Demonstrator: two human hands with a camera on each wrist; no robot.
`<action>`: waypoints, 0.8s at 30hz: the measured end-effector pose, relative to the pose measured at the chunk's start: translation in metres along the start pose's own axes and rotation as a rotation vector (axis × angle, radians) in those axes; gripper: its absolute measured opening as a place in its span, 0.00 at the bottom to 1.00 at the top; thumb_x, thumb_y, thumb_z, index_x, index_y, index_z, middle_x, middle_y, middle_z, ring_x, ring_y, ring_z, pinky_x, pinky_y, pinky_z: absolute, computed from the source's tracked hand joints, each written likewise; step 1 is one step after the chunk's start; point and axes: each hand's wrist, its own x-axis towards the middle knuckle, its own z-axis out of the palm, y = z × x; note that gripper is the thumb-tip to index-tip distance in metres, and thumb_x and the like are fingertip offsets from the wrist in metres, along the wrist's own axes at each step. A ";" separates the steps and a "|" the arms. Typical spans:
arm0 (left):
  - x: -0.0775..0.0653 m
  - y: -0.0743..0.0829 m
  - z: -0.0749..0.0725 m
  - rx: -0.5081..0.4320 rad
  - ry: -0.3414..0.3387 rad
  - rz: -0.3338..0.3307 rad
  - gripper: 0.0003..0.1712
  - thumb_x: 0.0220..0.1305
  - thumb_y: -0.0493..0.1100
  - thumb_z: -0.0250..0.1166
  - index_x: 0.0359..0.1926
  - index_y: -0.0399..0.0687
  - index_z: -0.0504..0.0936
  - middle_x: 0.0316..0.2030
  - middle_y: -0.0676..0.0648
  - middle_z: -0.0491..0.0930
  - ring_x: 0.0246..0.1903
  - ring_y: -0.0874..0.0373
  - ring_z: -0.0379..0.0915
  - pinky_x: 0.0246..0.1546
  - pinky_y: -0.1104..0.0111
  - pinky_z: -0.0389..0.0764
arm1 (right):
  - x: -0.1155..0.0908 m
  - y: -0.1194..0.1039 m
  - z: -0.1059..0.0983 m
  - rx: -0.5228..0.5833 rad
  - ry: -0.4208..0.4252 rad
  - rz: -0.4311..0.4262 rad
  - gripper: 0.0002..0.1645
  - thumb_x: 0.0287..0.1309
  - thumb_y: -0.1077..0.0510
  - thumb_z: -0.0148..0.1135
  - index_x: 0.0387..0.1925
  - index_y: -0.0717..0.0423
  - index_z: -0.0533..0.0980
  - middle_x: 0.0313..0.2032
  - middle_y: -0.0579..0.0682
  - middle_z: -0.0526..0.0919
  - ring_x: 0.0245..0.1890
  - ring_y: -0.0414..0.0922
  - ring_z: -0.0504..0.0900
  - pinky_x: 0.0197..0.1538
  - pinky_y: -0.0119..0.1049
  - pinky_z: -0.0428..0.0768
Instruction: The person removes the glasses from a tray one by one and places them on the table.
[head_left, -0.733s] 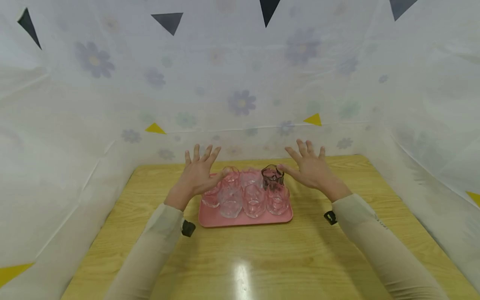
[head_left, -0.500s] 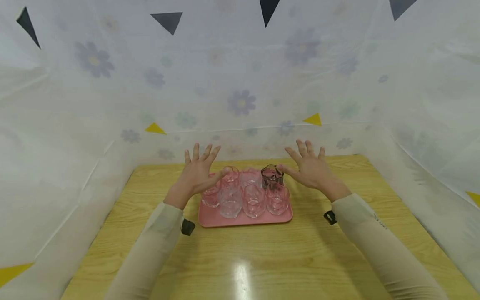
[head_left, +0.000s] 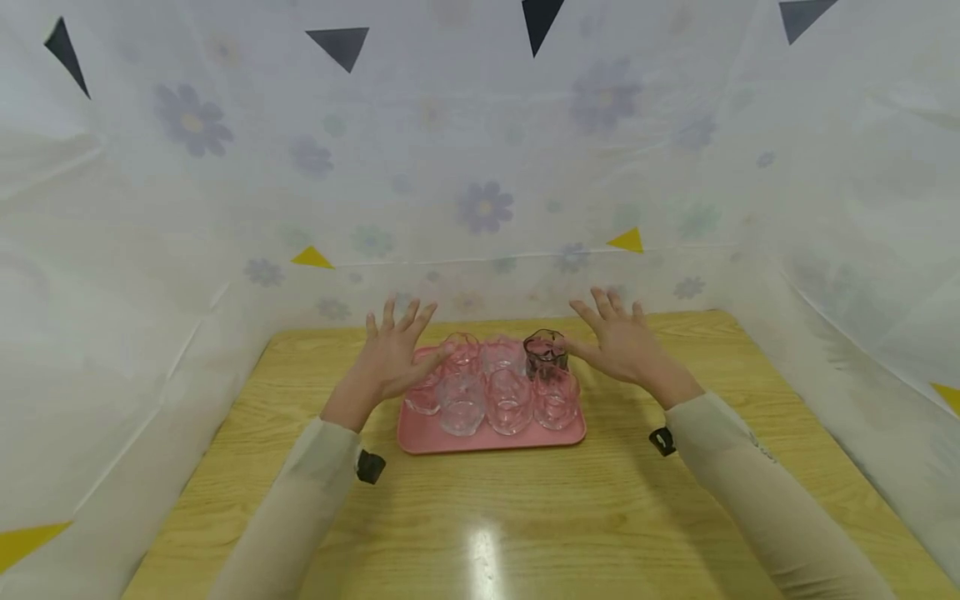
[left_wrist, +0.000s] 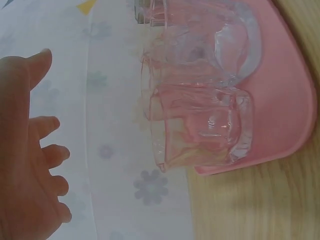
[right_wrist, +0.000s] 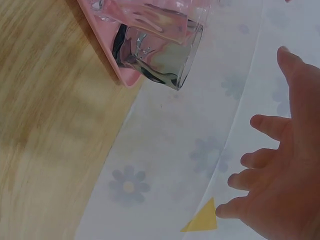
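Note:
Several glass cups with wavy rims stand on a pink tray [head_left: 480, 442] in two rows. At the back right is a dark grey glass [head_left: 545, 343]; a clear glass [head_left: 461, 406] and a pink-tinted glass [head_left: 510, 404] stand in the front row. My left hand [head_left: 390, 358] hovers above the tray's left end, fingers spread, near a pink-tinted glass [left_wrist: 200, 125]. Over on the other side, my right hand [head_left: 626, 346] is held with fingers spread; its thumb overlaps the dark grey glass in the head view. Both hands hold nothing, and the wrist views show them apart from the glasses.
The tray rests on a wood-grain table [head_left: 480, 517]. A white flower-patterned sheet [head_left: 480, 150] encloses the back and both sides, with black and yellow triangles on it. A black band [head_left: 371, 467] sits at the left wrist, another black piece [head_left: 663, 441] at the right.
Both hands have lowered slightly, the left also drifting a little to the left. The fingers remain spread, and the glasses and tray stay where they were.

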 end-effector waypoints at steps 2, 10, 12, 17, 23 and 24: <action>-0.005 -0.003 0.004 -0.002 0.004 0.014 0.49 0.77 0.69 0.51 0.86 0.57 0.45 0.85 0.38 0.44 0.82 0.27 0.27 0.76 0.25 0.33 | -0.002 0.003 0.003 0.060 -0.004 -0.009 0.52 0.74 0.28 0.53 0.85 0.49 0.52 0.84 0.67 0.41 0.83 0.71 0.40 0.78 0.77 0.41; -0.042 -0.017 0.027 -0.091 -0.003 0.050 0.46 0.76 0.68 0.54 0.85 0.56 0.53 0.83 0.34 0.50 0.81 0.23 0.34 0.76 0.25 0.36 | -0.017 0.016 0.018 0.313 0.044 0.012 0.48 0.71 0.29 0.59 0.79 0.53 0.65 0.79 0.63 0.64 0.76 0.69 0.66 0.72 0.72 0.67; -0.055 -0.020 0.032 -0.113 -0.005 0.053 0.45 0.76 0.66 0.56 0.85 0.56 0.55 0.83 0.33 0.52 0.81 0.23 0.35 0.75 0.25 0.37 | -0.023 0.020 0.023 0.349 0.070 0.013 0.45 0.71 0.30 0.60 0.76 0.53 0.70 0.75 0.62 0.72 0.71 0.67 0.74 0.68 0.69 0.73; -0.085 -0.026 0.047 -0.151 -0.007 0.037 0.42 0.77 0.63 0.57 0.83 0.54 0.58 0.82 0.34 0.55 0.80 0.23 0.39 0.75 0.24 0.39 | -0.035 0.027 0.040 0.488 0.117 0.030 0.38 0.70 0.34 0.65 0.69 0.54 0.78 0.66 0.60 0.82 0.63 0.62 0.83 0.63 0.62 0.82; -0.108 -0.036 0.063 -0.184 0.004 0.029 0.37 0.77 0.58 0.59 0.79 0.47 0.68 0.78 0.30 0.61 0.77 0.19 0.46 0.72 0.22 0.46 | -0.043 0.030 0.058 0.578 0.121 0.067 0.35 0.71 0.39 0.66 0.70 0.55 0.77 0.62 0.59 0.85 0.60 0.58 0.86 0.60 0.57 0.85; -0.111 -0.038 0.066 -0.183 0.004 0.029 0.36 0.77 0.57 0.60 0.78 0.46 0.69 0.77 0.29 0.63 0.77 0.18 0.48 0.72 0.21 0.47 | -0.045 0.030 0.060 0.591 0.112 0.064 0.36 0.71 0.40 0.66 0.70 0.56 0.75 0.63 0.60 0.84 0.60 0.58 0.86 0.61 0.57 0.85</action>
